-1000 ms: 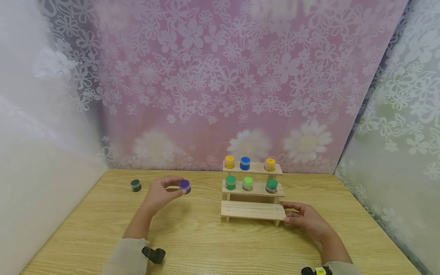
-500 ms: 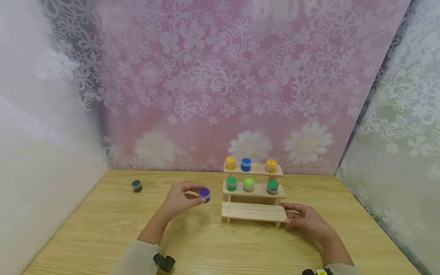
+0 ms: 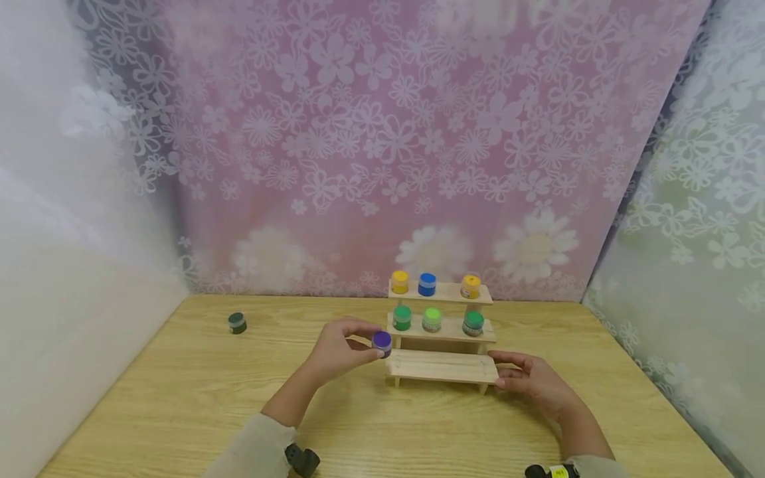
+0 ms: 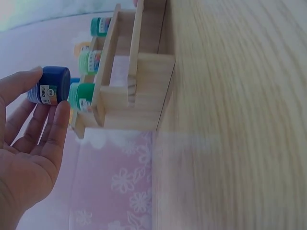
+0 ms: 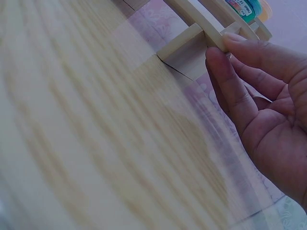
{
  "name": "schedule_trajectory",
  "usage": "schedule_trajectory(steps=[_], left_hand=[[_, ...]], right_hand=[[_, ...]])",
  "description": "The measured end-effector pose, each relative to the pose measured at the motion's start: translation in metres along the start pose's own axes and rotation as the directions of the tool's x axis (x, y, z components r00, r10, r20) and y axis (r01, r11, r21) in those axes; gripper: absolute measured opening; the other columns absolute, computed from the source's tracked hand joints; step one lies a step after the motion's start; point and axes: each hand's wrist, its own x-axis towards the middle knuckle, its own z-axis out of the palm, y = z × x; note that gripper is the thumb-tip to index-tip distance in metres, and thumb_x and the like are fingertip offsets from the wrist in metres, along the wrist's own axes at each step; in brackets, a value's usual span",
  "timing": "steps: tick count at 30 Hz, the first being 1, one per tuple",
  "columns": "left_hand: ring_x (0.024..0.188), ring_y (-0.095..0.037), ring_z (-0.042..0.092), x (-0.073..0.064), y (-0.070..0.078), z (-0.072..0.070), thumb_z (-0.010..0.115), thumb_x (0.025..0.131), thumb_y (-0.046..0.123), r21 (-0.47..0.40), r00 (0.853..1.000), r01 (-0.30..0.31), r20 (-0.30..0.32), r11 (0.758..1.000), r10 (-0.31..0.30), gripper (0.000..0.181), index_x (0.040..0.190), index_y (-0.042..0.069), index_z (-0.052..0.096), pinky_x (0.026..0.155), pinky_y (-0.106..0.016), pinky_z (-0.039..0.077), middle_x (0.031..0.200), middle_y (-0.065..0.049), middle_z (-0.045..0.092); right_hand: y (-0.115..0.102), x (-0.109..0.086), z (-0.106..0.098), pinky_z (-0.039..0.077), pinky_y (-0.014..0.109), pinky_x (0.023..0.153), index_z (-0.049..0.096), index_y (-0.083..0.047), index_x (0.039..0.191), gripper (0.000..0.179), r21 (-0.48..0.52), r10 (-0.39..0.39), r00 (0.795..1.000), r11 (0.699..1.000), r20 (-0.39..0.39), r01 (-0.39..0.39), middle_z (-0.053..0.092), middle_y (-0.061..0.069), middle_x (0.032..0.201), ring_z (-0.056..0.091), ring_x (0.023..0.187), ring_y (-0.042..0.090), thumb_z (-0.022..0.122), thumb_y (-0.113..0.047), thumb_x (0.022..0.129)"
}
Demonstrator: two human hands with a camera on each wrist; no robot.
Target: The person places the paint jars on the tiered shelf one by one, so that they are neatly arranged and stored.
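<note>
My left hand (image 3: 342,353) pinches a small paint jar with a purple lid (image 3: 382,342) between thumb and fingers. It is held up by the left end of the lowest step of a three-tier wooden stand (image 3: 441,366). In the left wrist view the same jar (image 4: 49,86) looks dark blue and carries a label. My right hand (image 3: 534,384) grips the right end of that lowest step; in the right wrist view thumb and fingertip pinch the board's corner (image 5: 216,40). Green-toned jars (image 3: 431,320) stand on the middle step. On the top step are two yellow jars (image 3: 400,282) and a blue jar (image 3: 427,285).
A dark green jar (image 3: 237,323) stands alone at the left of the wooden table (image 3: 179,398). Behind the table hangs a pink floral curtain (image 3: 335,166), with pale sheets at both sides.
My left hand has carried the purple-lidded jar to the right, from mid-table up to the stand's left end. My right hand has stayed on the stand.
</note>
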Motion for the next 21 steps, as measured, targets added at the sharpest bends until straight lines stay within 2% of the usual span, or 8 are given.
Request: schedule_trajectory(steps=[6, 13, 21], left_hand=[[0.096, -0.028, 0.066, 0.007, 0.001, 0.015, 0.081, 0.081, 0.008, 0.048, 0.998, -0.037, 0.044, 0.998, 0.035, 0.033, 0.113, 0.004, 0.072, 0.076, -0.028, 0.058, 0.105, -0.008, 0.066], [0.095, -0.018, 0.065, 0.013, 0.000, 0.036, 0.082, 0.080, 0.010, 0.134, 0.995, -0.073, 0.079, 0.988, 0.062, 0.032, 0.110, 0.007, 0.074, 0.073, -0.023, 0.057, 0.102, -0.002, 0.066], [0.092, -0.012, 0.065, 0.020, 0.004, 0.057, 0.082, 0.079, 0.008, 0.125, 0.991, -0.102, 0.103, 0.987, 0.089, 0.033, 0.111, 0.005, 0.073, 0.071, -0.021, 0.057, 0.099, -0.002, 0.067]], right_hand=[[0.000, 0.001, 0.000, 0.055, 0.032, 0.083, 0.029, 0.014, 0.145, 0.064, 0.006, -0.020, 1.000, 1.000, 0.007, 0.020, 0.066, 0.009, 0.115, 0.065, 0.103, 0.016, 0.063, -0.002, 0.094], [0.000, 0.001, 0.001, 0.055, 0.031, 0.084, 0.029, 0.013, 0.146, 0.065, 0.007, -0.008, 1.000, 1.000, 0.001, 0.008, 0.066, 0.008, 0.116, 0.065, 0.103, 0.015, 0.064, -0.002, 0.094], [-0.002, -0.001, 0.003, 0.055, 0.031, 0.083, 0.029, 0.014, 0.146, 0.064, 0.003, -0.012, 1.000, 1.000, 0.003, 0.012, 0.066, 0.008, 0.115, 0.065, 0.103, 0.015, 0.063, -0.002, 0.094]])
